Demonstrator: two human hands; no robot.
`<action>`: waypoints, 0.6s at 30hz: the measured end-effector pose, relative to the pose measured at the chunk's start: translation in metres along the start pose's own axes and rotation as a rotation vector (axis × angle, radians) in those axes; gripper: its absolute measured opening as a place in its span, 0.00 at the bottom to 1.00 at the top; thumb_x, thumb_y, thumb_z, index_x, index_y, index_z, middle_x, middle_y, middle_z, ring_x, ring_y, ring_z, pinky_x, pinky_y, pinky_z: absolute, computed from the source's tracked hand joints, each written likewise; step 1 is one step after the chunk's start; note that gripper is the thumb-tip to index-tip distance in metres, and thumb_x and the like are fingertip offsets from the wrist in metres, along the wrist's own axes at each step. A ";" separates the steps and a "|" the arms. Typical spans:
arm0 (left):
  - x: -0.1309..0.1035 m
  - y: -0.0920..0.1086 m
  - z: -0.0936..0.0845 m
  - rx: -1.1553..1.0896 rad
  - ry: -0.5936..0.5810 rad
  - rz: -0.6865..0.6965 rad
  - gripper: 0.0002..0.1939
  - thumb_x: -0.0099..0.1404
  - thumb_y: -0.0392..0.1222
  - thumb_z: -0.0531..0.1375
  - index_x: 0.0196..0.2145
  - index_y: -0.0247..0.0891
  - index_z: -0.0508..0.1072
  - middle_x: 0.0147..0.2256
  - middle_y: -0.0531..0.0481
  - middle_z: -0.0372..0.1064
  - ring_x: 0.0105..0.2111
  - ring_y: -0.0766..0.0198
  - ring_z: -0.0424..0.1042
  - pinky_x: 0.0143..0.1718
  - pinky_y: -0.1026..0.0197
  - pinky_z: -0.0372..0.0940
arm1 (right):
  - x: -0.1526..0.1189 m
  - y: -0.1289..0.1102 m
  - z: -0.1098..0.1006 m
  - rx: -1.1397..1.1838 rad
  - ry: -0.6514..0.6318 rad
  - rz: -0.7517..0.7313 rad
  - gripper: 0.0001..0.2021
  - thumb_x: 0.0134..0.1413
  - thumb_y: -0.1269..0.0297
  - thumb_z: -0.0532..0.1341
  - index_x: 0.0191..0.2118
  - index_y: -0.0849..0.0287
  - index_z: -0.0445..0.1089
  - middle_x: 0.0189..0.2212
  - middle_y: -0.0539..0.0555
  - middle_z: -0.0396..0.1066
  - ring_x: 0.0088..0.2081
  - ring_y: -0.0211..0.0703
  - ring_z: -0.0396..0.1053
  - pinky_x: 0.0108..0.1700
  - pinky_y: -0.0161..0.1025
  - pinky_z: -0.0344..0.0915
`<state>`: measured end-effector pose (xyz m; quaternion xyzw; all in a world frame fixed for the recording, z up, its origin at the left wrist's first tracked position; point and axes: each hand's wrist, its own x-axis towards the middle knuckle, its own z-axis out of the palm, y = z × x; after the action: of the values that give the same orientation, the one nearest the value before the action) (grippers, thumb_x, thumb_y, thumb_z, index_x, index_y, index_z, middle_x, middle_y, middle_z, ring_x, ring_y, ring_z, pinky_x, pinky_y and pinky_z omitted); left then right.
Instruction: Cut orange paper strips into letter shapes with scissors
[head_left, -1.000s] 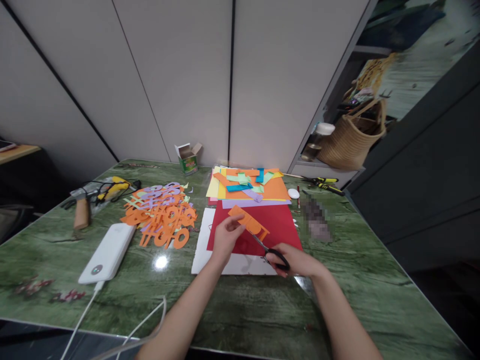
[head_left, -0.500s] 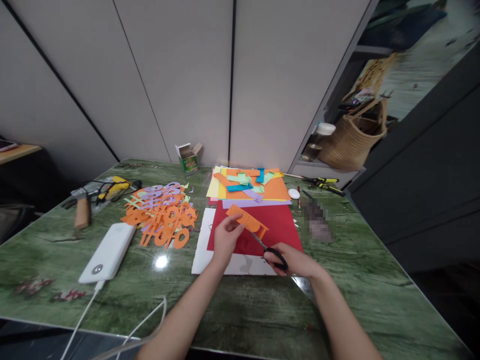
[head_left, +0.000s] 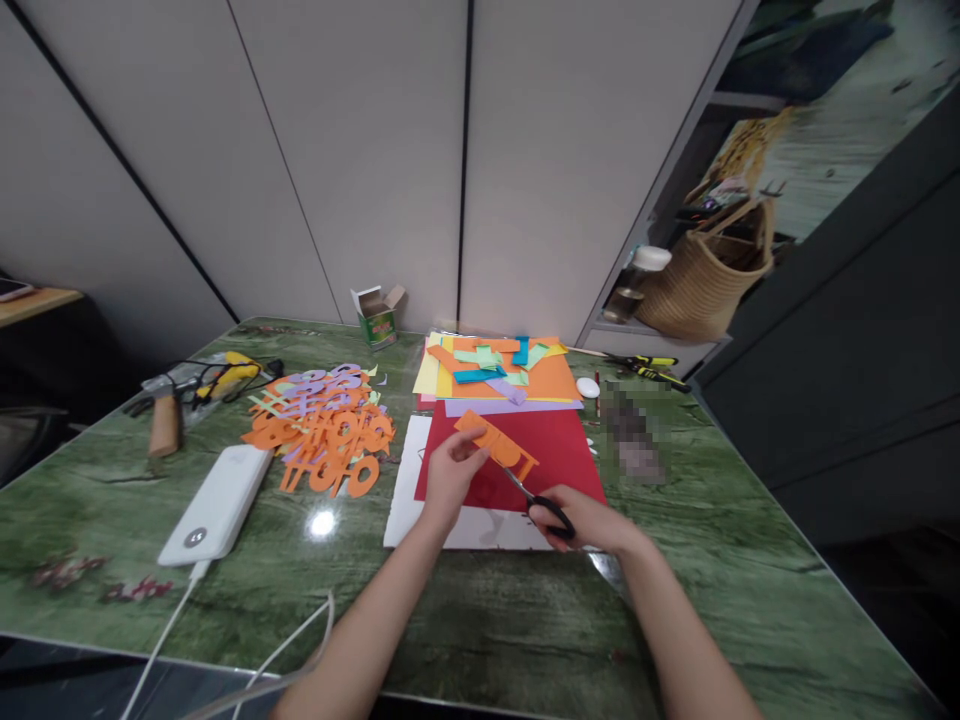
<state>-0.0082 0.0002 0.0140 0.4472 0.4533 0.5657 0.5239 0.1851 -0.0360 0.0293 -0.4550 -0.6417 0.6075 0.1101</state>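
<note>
My left hand (head_left: pixel 454 470) pinches a strip of orange paper (head_left: pixel 504 446) by its left part, above a sheet of red paper (head_left: pixel 559 440). Notches and a narrow tab show along the strip's right end. In my right hand (head_left: pixel 574 515) is a pair of scissors (head_left: pixel 551 514) with black handles, its fingers closed through and round them. The blades point up and left and meet the lower edge of the orange paper. Beneath the red sheet lies a white board (head_left: pixel 405 490).
Left of me lie a pile of cut paper shapes (head_left: pixel 330 430), a white power bank (head_left: pixel 214 505) with a cable, and a wooden-handled tool (head_left: pixel 164 425). Behind the red sheet are stacked coloured papers with scraps (head_left: pixel 551 375). Yellow-handled pliers (head_left: pixel 656 368) and a green box (head_left: pixel 376 325) stand farther back.
The orange strip has shifted very slightly, and the tab at its right end shows more clearly. Both hands stay in nearly the same place.
</note>
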 end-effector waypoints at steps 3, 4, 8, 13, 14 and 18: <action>0.000 0.002 -0.001 0.012 -0.012 0.004 0.18 0.49 0.40 0.61 0.39 0.35 0.71 0.35 0.46 0.69 0.30 0.65 0.66 0.32 0.64 0.61 | 0.000 -0.001 0.000 -0.008 0.000 0.002 0.22 0.49 0.47 0.50 0.19 0.62 0.58 0.11 0.45 0.58 0.12 0.28 0.49 0.14 0.28 0.43; 0.001 0.002 -0.001 0.013 -0.008 0.004 0.18 0.49 0.40 0.61 0.39 0.35 0.71 0.34 0.46 0.69 0.30 0.65 0.66 0.32 0.64 0.61 | 0.000 -0.002 0.001 0.000 -0.002 0.000 0.22 0.49 0.46 0.51 0.20 0.62 0.58 0.11 0.45 0.58 0.12 0.29 0.49 0.14 0.28 0.44; 0.001 0.000 0.001 0.010 0.036 0.014 0.18 0.48 0.40 0.61 0.39 0.35 0.71 0.32 0.47 0.70 0.29 0.66 0.66 0.32 0.63 0.61 | 0.002 -0.003 0.003 0.030 -0.001 -0.008 0.21 0.49 0.46 0.50 0.21 0.61 0.58 0.11 0.45 0.57 0.12 0.29 0.50 0.14 0.28 0.44; 0.000 -0.004 0.003 0.001 0.104 0.033 0.18 0.48 0.40 0.61 0.39 0.35 0.71 0.30 0.48 0.70 0.28 0.66 0.66 0.32 0.64 0.61 | 0.005 -0.003 0.007 0.041 0.029 -0.017 0.22 0.49 0.46 0.50 0.20 0.61 0.57 0.11 0.44 0.56 0.12 0.29 0.49 0.14 0.28 0.44; 0.000 -0.004 0.004 -0.006 0.114 0.036 0.18 0.48 0.40 0.61 0.39 0.35 0.71 0.31 0.47 0.70 0.29 0.66 0.67 0.32 0.63 0.61 | 0.006 -0.002 0.008 0.045 0.034 -0.016 0.22 0.49 0.46 0.50 0.20 0.61 0.57 0.11 0.45 0.56 0.12 0.29 0.49 0.14 0.28 0.43; -0.003 -0.003 0.007 -0.041 0.153 0.055 0.17 0.48 0.40 0.61 0.38 0.35 0.71 0.35 0.45 0.70 0.31 0.65 0.67 0.34 0.63 0.61 | 0.007 -0.001 0.009 0.059 0.058 -0.008 0.21 0.49 0.46 0.51 0.20 0.61 0.58 0.10 0.44 0.56 0.12 0.29 0.48 0.13 0.28 0.43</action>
<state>-0.0010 -0.0020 0.0118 0.4039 0.4680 0.6215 0.4811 0.1738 -0.0368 0.0251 -0.4662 -0.6220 0.6123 0.1444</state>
